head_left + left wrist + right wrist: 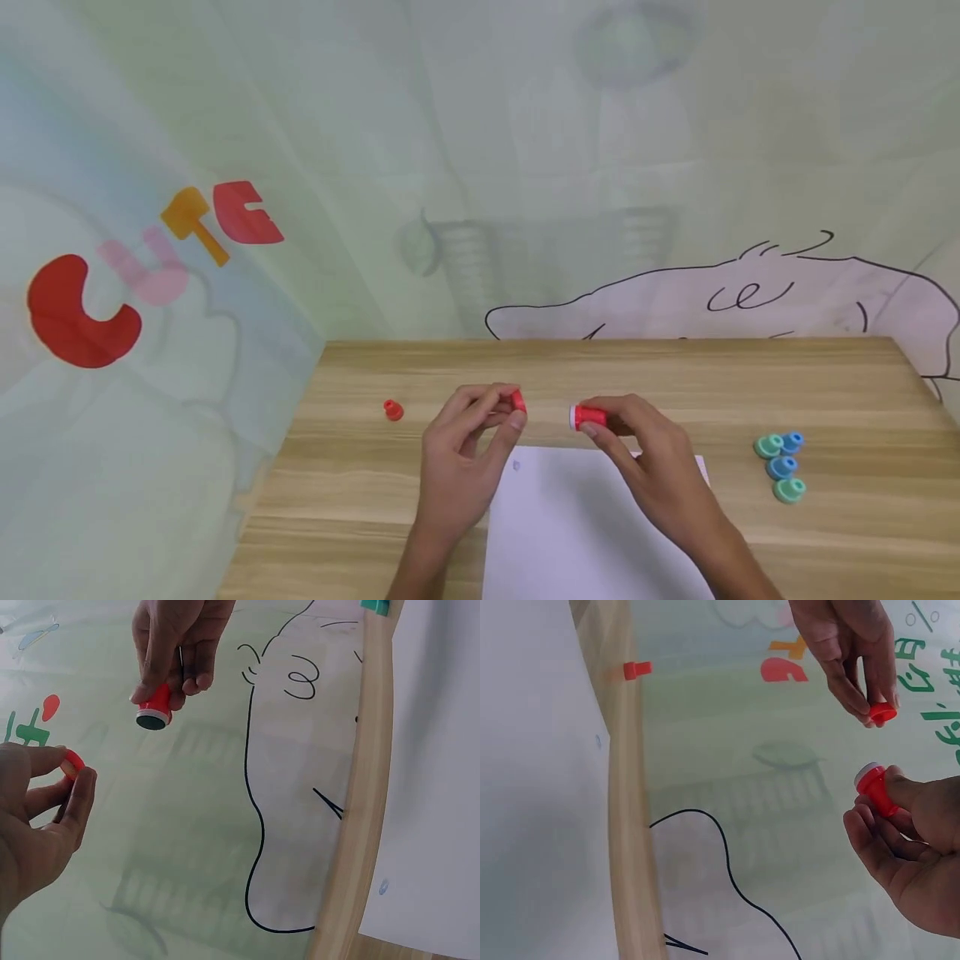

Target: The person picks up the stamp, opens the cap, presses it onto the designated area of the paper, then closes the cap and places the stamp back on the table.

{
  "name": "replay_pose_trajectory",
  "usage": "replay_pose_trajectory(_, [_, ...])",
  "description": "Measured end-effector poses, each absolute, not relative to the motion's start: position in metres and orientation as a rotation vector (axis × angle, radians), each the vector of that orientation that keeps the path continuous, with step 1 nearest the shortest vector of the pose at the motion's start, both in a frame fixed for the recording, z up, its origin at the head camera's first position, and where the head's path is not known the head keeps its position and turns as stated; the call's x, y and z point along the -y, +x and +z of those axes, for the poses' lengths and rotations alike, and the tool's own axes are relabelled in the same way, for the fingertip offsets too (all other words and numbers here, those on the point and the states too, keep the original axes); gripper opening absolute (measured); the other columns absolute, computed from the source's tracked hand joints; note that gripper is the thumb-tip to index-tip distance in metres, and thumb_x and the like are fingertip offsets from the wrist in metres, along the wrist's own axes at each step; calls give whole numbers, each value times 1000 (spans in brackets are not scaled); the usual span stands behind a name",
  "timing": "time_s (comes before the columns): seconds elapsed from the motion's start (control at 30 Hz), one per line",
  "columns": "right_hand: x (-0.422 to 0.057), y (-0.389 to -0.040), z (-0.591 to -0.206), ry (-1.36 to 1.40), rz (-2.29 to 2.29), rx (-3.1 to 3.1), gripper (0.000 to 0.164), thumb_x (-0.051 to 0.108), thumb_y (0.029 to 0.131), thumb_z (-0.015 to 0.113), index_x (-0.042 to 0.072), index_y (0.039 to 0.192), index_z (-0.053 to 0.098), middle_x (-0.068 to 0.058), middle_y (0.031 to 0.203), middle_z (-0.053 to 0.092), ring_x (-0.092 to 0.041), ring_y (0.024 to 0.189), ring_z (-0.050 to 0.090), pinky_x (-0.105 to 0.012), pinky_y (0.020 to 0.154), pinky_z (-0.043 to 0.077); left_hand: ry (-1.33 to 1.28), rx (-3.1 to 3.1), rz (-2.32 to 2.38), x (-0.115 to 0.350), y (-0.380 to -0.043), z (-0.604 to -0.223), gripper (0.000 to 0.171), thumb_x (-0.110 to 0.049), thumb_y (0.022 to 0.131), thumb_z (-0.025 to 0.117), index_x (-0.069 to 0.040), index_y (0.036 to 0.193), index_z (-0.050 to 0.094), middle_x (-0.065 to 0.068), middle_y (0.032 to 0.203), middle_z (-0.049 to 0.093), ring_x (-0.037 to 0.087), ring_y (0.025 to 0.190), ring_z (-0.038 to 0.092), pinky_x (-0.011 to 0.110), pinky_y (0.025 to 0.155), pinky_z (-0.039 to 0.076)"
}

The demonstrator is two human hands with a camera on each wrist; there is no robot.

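the red stamp (pixel 590 417) is in the air, near the paper's far edge in the head view, its white-rimmed dark face toward the left. it looks light and stiff, likely smooth plastic that could slip a little; the red body seems the best place to hold it, clear of the face. the right hand (pixel 663 462) pinches that body between thumb and fingers. the left hand (pixel 459 462) pinches a small red cap (pixel 518 401), also near the paper's far edge and apart from the stamp; it looks light and rigid, best taken by its rim. the paper (pixel 585 542) bears a faint mark (pixel 517 466) near its far left corner. left of the paper stands a red piece (pixel 393 411); well to its right, green and blue pieces (pixel 782 468) cluster.
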State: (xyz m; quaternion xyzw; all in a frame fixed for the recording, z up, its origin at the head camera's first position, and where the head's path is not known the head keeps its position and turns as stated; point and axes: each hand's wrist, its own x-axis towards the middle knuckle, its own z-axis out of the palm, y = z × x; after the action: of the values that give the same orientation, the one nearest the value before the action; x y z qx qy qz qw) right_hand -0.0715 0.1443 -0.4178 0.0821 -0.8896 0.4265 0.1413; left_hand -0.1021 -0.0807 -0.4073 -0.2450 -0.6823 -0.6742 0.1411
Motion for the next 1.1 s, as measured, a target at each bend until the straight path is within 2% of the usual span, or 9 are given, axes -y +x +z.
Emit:
replay_pose_trajectory(0.27, [-137, -77, -431, 297, 1182, 2645, 33, 17, 94, 82, 21, 125, 72, 12, 108, 68, -4, 92, 65, -21, 66, 59, -706, 1926, -1935, 86, -103, -407, 30, 7, 96, 72, 6, 126, 73, 20, 113, 66, 20, 102, 71, 30, 93, 65])
replay_pose_trajectory(0.4, [-133, -80, -438, 306, 1211, 2683, 36, 18, 94, 83, 16, 126, 69, 11, 104, 69, -4, 92, 65, -27, 75, 63, -660, 1988, -1942, 88, -102, -403, 30, 4, 96, 75, 2, 126, 74, 14, 115, 67, 22, 104, 71, 32, 96, 65])
replay_pose_trajectory(0.5, [-130, -83, -443, 308, 1238, 2718, 34, 18, 93, 84, 14, 122, 67, 10, 101, 69, -4, 91, 66, -30, 82, 65, -625, 2036, -1958, 89, -101, -400, 30, 2, 96, 76, 0, 126, 75, 8, 117, 67, 24, 107, 71, 33, 98, 64])
replay_pose_trajectory(0.7, [-123, -91, -451, 338, 1187, 2805, 26, 18, 92, 85, 15, 112, 69, 8, 100, 68, -9, 92, 66, -34, 82, 65, -618, 2045, -1969, 91, -101, -400, 29, 2, 96, 76, 0, 125, 75, 9, 118, 67, 24, 109, 71, 34, 99, 64])
replay_pose_trajectory(0.9, [-115, -98, -461, 414, 1099, 2840, 24, 16, 88, 88, 20, 103, 70, 8, 96, 66, -15, 89, 66, -28, 77, 63, -575, 2070, -1979, 93, -102, -400, 29, -1, 96, 77, -2, 125, 76, 7, 118, 67, 24, 111, 71, 35, 101, 62])
replay_pose_trajectory(1.1, [-109, -105, -464, 490, 1030, 2855, 25, 9, 85, 90, 16, 101, 72, 7, 91, 66, -15, 84, 64, -21, 71, 59, -582, 2067, -1981, 93, -102, -401, 29, -1, 96, 77, -1, 125, 76, 7, 118, 67, 25, 110, 71, 35, 101, 63])
